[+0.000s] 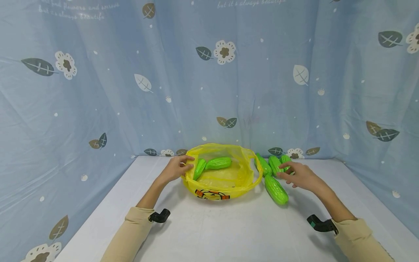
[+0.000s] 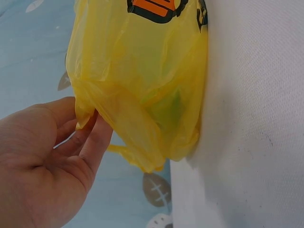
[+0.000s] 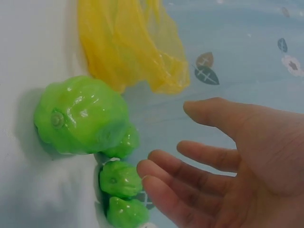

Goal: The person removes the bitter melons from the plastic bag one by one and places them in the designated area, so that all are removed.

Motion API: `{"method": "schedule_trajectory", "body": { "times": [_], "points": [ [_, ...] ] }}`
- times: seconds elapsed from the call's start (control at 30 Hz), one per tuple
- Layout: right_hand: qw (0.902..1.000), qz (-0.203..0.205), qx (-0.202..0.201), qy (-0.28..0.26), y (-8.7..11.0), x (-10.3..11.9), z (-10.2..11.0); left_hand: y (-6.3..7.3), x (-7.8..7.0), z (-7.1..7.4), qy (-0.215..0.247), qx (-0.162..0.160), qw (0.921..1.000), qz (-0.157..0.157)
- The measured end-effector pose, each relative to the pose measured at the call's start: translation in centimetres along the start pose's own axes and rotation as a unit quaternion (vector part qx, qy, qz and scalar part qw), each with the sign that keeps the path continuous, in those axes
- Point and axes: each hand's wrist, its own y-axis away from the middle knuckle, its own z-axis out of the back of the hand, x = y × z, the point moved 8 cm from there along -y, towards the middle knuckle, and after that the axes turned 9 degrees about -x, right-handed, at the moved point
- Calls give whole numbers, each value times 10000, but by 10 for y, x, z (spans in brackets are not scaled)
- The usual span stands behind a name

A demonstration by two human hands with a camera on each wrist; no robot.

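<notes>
A yellow plastic bag (image 1: 212, 189) stands on the table with its mouth spread wide. Its left rim is pinched between the thumb and fingers of my left hand (image 1: 175, 168), also seen in the left wrist view (image 2: 57, 156). Inside the bag lie two shiny green ridged vegetables, shaped like bitter melons, one lengthwise (image 1: 218, 163) and one leaning at the left (image 1: 199, 168). Several more are right of the bag, the nearest bitter melon (image 1: 276, 190) lying closest to me. Over this group my right hand (image 1: 299, 175) hovers with fingers spread and relaxed, holding nothing (image 3: 213, 166).
A white-covered table (image 1: 229, 233) lies under everything. Behind and at both sides hangs a blue curtain (image 1: 255, 91) with leaf and flower prints. The bag's right handle loop (image 1: 258, 169) leans against the bitter melons. A black wrist camera (image 1: 322, 223) sits on each forearm.
</notes>
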Motion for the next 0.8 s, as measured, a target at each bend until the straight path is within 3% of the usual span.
{"method": "schedule_trajectory", "body": {
  "times": [0.8],
  "points": [
    [9989,396,-250,-78,-1,26,-1,0,3,1,49,-52,10000,-58]
  ]
}}
